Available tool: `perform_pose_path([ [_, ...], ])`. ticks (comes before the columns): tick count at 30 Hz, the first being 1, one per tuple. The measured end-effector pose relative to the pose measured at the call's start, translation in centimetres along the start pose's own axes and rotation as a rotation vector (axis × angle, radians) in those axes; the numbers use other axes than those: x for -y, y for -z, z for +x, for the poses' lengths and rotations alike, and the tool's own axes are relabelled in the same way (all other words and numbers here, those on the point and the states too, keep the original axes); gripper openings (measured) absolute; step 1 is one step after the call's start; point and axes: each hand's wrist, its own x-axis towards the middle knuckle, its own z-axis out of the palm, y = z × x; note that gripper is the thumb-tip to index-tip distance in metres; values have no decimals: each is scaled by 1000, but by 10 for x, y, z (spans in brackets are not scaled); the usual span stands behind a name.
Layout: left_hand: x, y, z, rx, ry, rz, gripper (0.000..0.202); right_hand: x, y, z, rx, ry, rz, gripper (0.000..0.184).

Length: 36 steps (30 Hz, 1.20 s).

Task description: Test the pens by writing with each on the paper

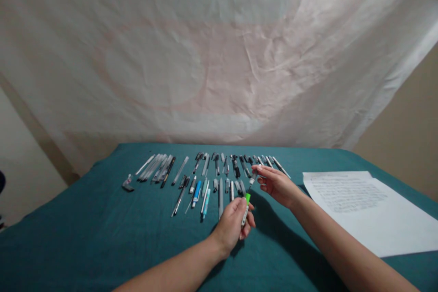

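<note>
My left hand (236, 221) is closed around a white patterned pen barrel (245, 215) with a bright green end (247, 198) pointing up and away. Just beyond it, my right hand (275, 183) pinches a small pale pen part (252, 179) between thumb and fingertips. A thin dark tip shows below that part, just above the green end, and I cannot tell whether the two touch. To the left of my hands lie a turquoise pen (206, 204) and a blue pen (196, 191), with separate caps and barrels around them.
Pens, caps and barrels lie in two rows on the green tablecloth (102, 237). Clear barrels (155, 167) are grouped at the far left, near a small dark and clear object (128, 183). Sheets of paper (393, 223), one with handwriting, lie at right. A pale sheet (219, 54) hangs behind.
</note>
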Motion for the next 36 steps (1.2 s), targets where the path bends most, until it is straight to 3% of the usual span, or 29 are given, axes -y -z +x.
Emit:
perform_pose_path([
  [7,-3,1,-1,8,-1,9,38,5,9,5,-43,49,-26,29],
  [11,-3,0,-3,9,-16,5,35,1,17,10,-151,115,-104,31],
  [14,-2,0,-3,1,-19,1,34,-11,22,15,-221,141,-325,31],
  [20,0,0,-1,-13,-21,-15,35,-40,24,28,-180,206,-846,28],
  [27,1,0,-1,-23,-16,-21,36,-48,13,27,-259,335,-1215,22],
  [32,1,0,-1,-24,-17,-15,39,-50,7,24,-301,347,-1243,18],
  [36,1,0,-1,-19,-21,-13,38,-42,4,21,-296,412,-1060,22],
])
